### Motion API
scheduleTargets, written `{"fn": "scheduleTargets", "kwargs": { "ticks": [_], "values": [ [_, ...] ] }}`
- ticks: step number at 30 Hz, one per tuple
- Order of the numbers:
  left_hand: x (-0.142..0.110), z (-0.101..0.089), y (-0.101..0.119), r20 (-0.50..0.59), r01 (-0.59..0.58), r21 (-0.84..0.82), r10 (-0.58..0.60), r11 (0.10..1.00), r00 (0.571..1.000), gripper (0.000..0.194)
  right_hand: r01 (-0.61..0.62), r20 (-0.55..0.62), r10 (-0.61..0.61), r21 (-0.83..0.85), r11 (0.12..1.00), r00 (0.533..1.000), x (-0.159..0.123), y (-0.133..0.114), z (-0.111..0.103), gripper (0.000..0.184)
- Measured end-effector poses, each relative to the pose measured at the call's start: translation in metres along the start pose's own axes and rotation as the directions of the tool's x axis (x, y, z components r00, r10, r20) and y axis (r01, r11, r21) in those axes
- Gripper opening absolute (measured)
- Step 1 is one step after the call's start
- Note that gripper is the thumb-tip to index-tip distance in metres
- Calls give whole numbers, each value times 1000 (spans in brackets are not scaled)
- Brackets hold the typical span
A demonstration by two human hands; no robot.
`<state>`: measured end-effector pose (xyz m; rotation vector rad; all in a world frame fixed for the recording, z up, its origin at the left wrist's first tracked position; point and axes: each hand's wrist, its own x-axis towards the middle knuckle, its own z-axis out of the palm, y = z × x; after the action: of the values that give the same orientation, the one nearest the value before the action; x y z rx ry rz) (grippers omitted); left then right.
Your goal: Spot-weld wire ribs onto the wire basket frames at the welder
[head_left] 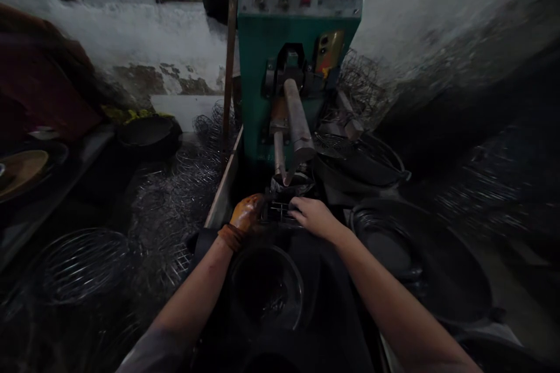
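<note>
In the head view, my left hand [247, 213] wears an orange-brown glove, its fingers closed at the left side of a small wire grid [279, 210]. My bare right hand [313, 217] is curled at the grid's right side, thumb and fingertips pressed together on its edge. The grid lies just below the lower arm tips of a green machine, which looks like a spot welder [254, 70]. Its thick upper metal arm [297, 116] points down towards my hands. Shadow hides the grid's outer edges. Closer to me, between my forearms, is a dark round-rimmed container [300, 291].
Heaped wire pieces [184, 180] stand left of the machine, with a round wire rack [85, 262] in front. Dark basins hold coiled wire rings [389, 239] at the right. A wooden pole [230, 58] leans beside the machine, and a phone [329, 49] is fixed on its front.
</note>
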<state>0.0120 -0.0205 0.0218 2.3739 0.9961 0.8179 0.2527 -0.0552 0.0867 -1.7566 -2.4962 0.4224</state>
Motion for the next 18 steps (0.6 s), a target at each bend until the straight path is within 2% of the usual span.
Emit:
{"fn": "scheduleTargets", "kwargs": {
  "ticks": [3, 5, 10, 15, 18],
  "values": [
    [-2, 12, -8, -41, -2, 157, 9, 988, 999, 62, 6, -3, -6, -32, 999, 1000, 1, 2, 0, 12],
    [-1, 17, -12, -65, 25, 205, -12, 979, 998, 62, 8, -11, -9, -55, 998, 1000, 2, 3, 0, 13],
    [9, 13, -9, -103, 36, 177, -18, 984, 994, 66, 32, -95, -38, -61, 998, 995, 6, 10, -4, 14],
    [22, 4, -2, -179, 18, 142, 8, 990, 984, 60, 29, -117, -35, -51, 998, 992, 14, 18, -16, 15],
    [31, 1, -6, -148, -1, 139, 21, 990, 989, 65, 74, -149, -78, -28, 997, 986, 21, 24, -20, 14]
  ]
}}
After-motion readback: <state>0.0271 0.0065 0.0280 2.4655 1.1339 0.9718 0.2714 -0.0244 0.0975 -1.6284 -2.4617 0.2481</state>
